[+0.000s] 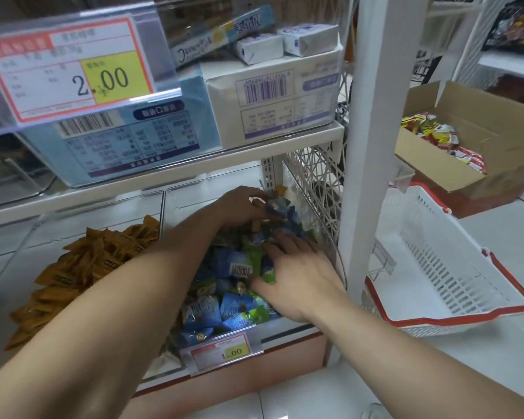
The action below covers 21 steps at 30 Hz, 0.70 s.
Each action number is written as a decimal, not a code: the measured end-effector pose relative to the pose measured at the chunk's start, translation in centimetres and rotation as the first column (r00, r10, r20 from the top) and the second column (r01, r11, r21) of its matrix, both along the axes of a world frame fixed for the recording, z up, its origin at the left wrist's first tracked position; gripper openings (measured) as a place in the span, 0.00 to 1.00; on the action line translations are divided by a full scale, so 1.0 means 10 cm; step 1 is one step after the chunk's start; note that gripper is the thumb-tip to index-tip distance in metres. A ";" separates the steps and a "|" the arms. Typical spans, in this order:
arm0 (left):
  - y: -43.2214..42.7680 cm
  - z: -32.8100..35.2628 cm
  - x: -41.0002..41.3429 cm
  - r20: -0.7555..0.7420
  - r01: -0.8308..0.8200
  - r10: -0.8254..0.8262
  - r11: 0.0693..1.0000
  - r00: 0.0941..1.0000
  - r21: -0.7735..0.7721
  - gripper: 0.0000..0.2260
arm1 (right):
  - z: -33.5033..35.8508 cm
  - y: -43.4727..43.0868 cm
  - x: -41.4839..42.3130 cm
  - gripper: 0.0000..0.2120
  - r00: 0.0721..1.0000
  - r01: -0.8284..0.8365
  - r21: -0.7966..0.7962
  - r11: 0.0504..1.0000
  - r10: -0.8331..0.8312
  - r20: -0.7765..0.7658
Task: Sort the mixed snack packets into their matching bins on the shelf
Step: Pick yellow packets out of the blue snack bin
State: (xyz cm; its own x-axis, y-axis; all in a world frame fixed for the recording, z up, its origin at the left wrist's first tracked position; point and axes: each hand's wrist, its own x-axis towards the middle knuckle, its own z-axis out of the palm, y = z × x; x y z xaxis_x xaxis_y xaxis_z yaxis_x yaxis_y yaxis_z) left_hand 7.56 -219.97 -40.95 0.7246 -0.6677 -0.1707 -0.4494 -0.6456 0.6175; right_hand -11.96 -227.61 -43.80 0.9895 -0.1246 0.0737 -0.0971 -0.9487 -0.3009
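1. The left hand (242, 205) reaches far into the right bin (200, 186) with the forearm stretched straight out. Its knuckles are up and its fingers curl down round blue packets (280, 211) at the back of the heap, gripping them.
2. The right hand (297, 276) lies palm down, nearer the body than the left hand and to its right. Its fingers are straight and spread, pressing flat on the heap and holding nothing. The thumb points left, beside a barcode on one blue packet.
3. Both hands are in one bin. Under and between them lie blue packets mixed with green packets (259, 313), too many to count.
4. A second bin (103, 204) stands to the left of the left forearm, with a heap of orange packets (82, 267), also uncounted.
5. One small tag (224, 350) reading 1.00 hangs on the bin front, below the right wrist.
6. Above the hands a shelf carries two big boxes, one blue (118, 146) and one white (273, 95), with two small white packs (259, 49) on top. One large tag (70, 68) there reads 2.00.
7. To the right of the right hand, past a white post, one white basket (436, 267) with a red rim tilts on the floor.
8. Beyond the basket sits one open carton (436, 173) with red-and-yellow packets (436, 134) inside
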 end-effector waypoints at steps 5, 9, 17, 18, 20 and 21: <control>0.39 0.34 -0.17 0.025 -0.056 0.059 0.994 0.998 -0.089 0.15 | 0.02 -0.01 -0.01 0.36 1.000 0.001 0.038 0.999 -0.001 -0.008; 0.65 0.44 -0.48 0.084 -0.027 0.043 0.983 0.996 -0.179 0.16 | 0.14 0.02 -0.05 0.32 0.991 0.037 0.125 0.991 -0.052 0.120; 0.62 0.24 -1.12 -0.056 -0.170 0.166 0.838 0.985 -0.519 0.16 | 0.32 0.10 0.07 0.15 0.945 0.022 0.848 0.530 -0.288 0.155; 0.60 0.23 -1.16 -0.044 -0.185 0.190 0.830 0.981 -0.527 0.16 | 0.32 0.10 0.10 0.16 0.942 0.037 0.890 0.454 -0.312 0.120; 0.58 0.21 -1.21 -0.006 -0.193 0.222 0.832 0.975 -0.519 0.18 | 0.32 0.08 0.13 0.14 0.938 0.053 0.960 0.276 -0.343 0.046; 0.57 0.22 -1.23 0.006 -0.194 0.229 0.836 0.973 -0.513 0.19 | 0.32 0.06 0.13 0.12 0.941 0.047 0.980 0.194 -0.339 0.022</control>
State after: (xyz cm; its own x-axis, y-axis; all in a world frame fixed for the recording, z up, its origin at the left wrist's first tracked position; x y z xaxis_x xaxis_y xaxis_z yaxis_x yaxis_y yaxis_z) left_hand -4.75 -214.25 -38.78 0.8557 -0.4771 0.2004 -0.3878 -0.3347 0.8588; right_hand -10.67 -227.01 -40.58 0.9001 -0.4272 -0.0859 -0.0349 0.1259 -0.9914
